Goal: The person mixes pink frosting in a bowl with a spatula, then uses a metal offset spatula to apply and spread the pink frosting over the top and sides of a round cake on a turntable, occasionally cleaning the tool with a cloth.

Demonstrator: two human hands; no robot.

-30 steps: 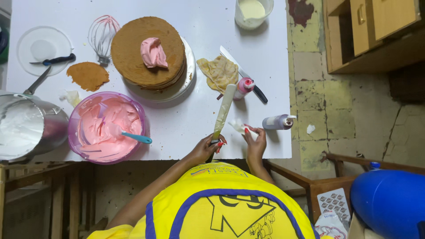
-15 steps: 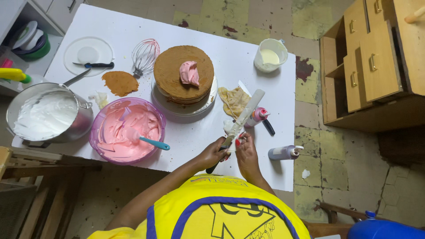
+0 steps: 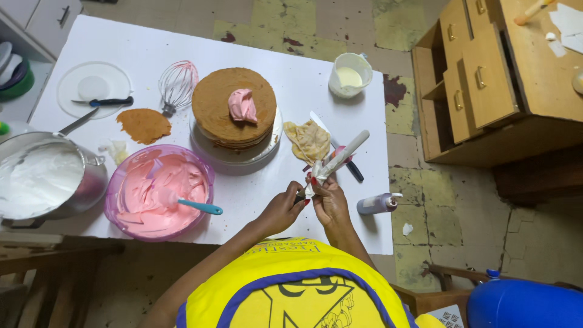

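**Frosting-smeared spatula held over the table's near edge**

I see my left hand (image 3: 280,209) closed around the handle end of the long icing spatula (image 3: 337,161), and my right hand (image 3: 328,200) pinching the blade just above it, fingers pressed onto the metal as if wiping it. The spatula tilts up and to the right, its tip over the crumpled beige cloth (image 3: 310,140) and near a dark-handled knife (image 3: 340,159) lying under it.

My worry is the grip itself: frosting on the blade looks slick, and I judge a slip could drop the spatula onto the white table (image 3: 267,194) or off its near edge onto my yellow shirt (image 3: 291,285). The small purple bottle (image 3: 376,203) lies on its side just right of my right hand, near the table's right edge; an elbow nudge could roll it off.

Further left, the pink bowl of frosting (image 3: 159,191) with its teal spatula (image 3: 199,207) sits close to the near edge. The layered cake (image 3: 234,106), with a dab of pink on top, stands far of my hands, so a swung tip might gouge it.
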